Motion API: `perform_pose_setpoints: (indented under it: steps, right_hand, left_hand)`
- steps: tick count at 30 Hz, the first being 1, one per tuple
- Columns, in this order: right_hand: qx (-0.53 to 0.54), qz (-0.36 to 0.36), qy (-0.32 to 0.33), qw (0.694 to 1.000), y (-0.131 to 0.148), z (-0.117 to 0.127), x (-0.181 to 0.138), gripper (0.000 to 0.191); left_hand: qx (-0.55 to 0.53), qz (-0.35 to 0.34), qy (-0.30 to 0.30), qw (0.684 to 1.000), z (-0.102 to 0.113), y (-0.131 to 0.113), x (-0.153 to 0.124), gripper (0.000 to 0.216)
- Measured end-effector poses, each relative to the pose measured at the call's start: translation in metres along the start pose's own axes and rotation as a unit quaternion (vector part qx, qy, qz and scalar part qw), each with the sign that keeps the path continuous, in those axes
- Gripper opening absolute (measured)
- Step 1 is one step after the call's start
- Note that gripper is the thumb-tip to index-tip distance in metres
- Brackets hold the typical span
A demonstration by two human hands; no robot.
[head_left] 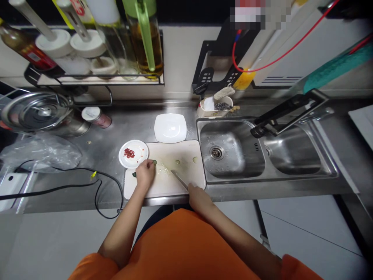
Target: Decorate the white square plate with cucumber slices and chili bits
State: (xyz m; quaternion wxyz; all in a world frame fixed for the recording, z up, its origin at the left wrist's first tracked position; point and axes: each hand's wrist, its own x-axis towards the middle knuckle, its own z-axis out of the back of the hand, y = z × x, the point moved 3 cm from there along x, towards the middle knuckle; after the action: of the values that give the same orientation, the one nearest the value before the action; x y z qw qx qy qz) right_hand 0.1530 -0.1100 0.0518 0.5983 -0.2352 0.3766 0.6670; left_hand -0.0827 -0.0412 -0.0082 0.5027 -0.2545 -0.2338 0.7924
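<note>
Knife (pixel 179 180) in R hand (pixel 198 195)

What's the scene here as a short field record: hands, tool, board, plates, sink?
left hand: on the cutting board, fingertips at a small green piece
right hand: grips a knife, blade angled up-left over the board
board: white, at the counter's front edge, few green slices on it
round plate: at board's far-left corner, holds red chopped bits
square plate: white, behind the board
sink: right of board, two basins
</note>
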Motion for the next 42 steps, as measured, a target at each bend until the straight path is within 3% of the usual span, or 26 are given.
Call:
perform_pose_setpoints:
  steps: [4,10,14,19,29,37,42]
  right_hand:
    - [-0.005,-0.006,0.003,1.0,0.002,0.004,-0.003,0.033]
    - [-0.018,-0.005,0.003,1.0,0.005,0.008,-0.007,0.033]
    - [-0.009,0.003,-0.005,1.0,0.004,0.006,-0.007,0.033]
    - [0.004,0.006,-0.013,1.0,0.002,0.003,-0.007,0.034]
    - [-0.003,0.01,-0.006,1.0,-0.001,0.003,-0.005,0.031]
    - [-0.006,0.012,-0.012,1.0,-0.003,0.002,-0.002,0.031]
    - [-0.014,0.011,-0.006,1.0,-0.003,0.002,-0.002,0.033]
  left_hand:
    - [0.033,-0.078,-0.004,0.996,-0.004,-0.014,-0.001,0.023]
    - [0.012,-0.238,0.177,0.955,-0.043,-0.061,0.009,0.03]
    - [0.039,-0.273,0.245,0.93,-0.063,-0.075,0.012,0.027]
    - [0.043,-0.299,0.254,0.919,-0.064,-0.078,0.008,0.022]
    - [0.04,-0.254,0.252,0.933,-0.06,-0.085,0.008,0.011]
    - [-0.054,-0.019,0.181,0.982,-0.043,-0.042,-0.009,0.013]
    - [-0.029,0.002,0.133,0.991,-0.034,-0.03,-0.021,0.01]
